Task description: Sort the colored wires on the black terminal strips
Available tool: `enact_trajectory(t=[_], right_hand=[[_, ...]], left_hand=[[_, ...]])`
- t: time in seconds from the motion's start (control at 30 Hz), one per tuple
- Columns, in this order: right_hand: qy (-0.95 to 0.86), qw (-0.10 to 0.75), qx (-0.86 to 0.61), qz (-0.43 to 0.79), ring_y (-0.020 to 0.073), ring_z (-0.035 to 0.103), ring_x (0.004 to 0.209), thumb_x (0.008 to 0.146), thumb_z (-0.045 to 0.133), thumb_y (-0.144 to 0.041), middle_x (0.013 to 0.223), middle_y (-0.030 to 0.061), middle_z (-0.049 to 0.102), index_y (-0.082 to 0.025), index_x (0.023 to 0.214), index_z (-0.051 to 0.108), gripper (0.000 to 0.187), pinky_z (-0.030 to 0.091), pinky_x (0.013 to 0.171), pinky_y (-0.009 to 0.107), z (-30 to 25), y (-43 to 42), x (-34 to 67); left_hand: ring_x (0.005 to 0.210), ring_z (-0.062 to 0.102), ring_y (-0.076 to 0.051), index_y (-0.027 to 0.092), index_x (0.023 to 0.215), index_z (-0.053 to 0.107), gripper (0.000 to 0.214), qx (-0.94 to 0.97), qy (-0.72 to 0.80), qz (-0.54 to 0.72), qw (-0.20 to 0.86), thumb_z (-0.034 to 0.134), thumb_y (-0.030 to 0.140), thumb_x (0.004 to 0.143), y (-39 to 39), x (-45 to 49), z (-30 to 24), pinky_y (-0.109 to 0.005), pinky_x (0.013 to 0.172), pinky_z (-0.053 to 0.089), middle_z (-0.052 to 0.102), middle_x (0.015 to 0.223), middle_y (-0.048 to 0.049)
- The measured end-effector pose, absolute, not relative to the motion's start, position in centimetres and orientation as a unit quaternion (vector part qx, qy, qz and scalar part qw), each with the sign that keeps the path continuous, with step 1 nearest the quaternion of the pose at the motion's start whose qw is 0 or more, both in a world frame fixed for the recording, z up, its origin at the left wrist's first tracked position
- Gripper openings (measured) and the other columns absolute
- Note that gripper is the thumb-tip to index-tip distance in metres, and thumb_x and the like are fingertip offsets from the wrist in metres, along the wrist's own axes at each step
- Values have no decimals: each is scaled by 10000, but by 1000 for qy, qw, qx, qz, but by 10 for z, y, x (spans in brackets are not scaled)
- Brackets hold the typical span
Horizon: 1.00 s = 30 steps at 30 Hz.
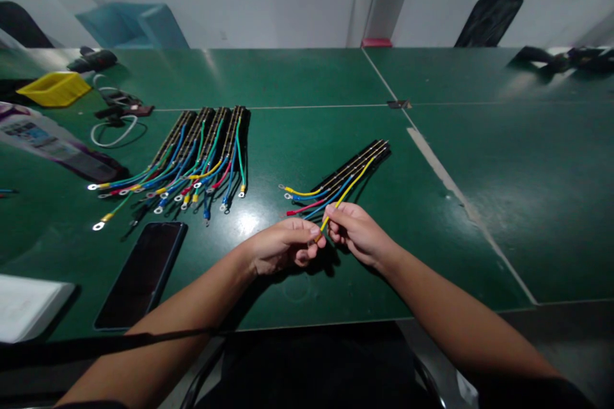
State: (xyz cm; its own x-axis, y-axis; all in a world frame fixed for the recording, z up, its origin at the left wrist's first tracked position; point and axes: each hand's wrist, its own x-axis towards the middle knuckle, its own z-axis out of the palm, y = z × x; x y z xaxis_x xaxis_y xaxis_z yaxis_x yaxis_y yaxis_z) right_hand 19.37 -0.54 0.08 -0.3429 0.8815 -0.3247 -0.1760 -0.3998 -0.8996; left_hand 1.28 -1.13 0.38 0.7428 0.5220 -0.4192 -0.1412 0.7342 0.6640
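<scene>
A black terminal strip (355, 165) with metal contacts lies slanted on the green table in front of me. Several wires with ring lugs lead off its near end: yellow, blue and red. One yellow wire (356, 185) runs from the strip's right side down to my hands. My right hand (352, 230) pinches this wire between thumb and fingers. Close beside it, my left hand (291, 244) is closed on the wire's near end, whose tip is hidden by the fingers. A red wire (307, 209) lies just above my left hand.
Several similar strips (211, 140) with coloured, lugged wires lie to the left. Nearer are a black phone (141, 275) and a white box (31, 307). Further left are a lying bottle (57, 140), a yellow bin (55, 89) and a white cable (112, 140). Tape (446, 179) crosses the table at right.
</scene>
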Motion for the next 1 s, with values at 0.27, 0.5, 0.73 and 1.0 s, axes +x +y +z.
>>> enact_trajectory(t=[0.27, 0.5, 0.73, 1.0], right_hand=[[-404, 370, -433, 716, 53, 397, 414, 785, 638, -449, 495, -53, 463, -169, 651, 497, 341, 257, 404, 191, 0, -5, 194], [-402, 364, -444, 713, 50, 404, 411, 761, 654, -469, 500, -54, 465, -168, 641, 483, 367, 253, 404, 189, 1, -5, 193], [-408, 358, -440, 715, 51, 408, 419, 767, 647, -448, 512, -52, 471, -168, 659, 496, 336, 258, 410, 193, 2, -6, 194], [-415, 354, -437, 715, 50, 409, 423, 759, 653, -433, 518, -52, 475, -163, 680, 511, 315, 260, 407, 186, 4, -6, 193]], left_hand=[[438, 384, -35, 108, 710, 570, 241, 326, 313, 211, 867, 692, 307, 771, -12, 14, 0, -166, 457, 311, 529, 524, 19], [449, 423, -38, 104, 750, 586, 254, 336, 319, 204, 862, 683, 338, 776, -12, 15, 1, -165, 463, 323, 555, 560, 5], [447, 405, -38, 106, 722, 579, 265, 344, 326, 205, 856, 688, 344, 769, -12, 15, 3, -170, 460, 313, 548, 546, 6], [459, 426, -44, 112, 708, 551, 279, 344, 308, 210, 862, 699, 340, 769, -13, 15, 0, -163, 464, 316, 526, 536, 18]])
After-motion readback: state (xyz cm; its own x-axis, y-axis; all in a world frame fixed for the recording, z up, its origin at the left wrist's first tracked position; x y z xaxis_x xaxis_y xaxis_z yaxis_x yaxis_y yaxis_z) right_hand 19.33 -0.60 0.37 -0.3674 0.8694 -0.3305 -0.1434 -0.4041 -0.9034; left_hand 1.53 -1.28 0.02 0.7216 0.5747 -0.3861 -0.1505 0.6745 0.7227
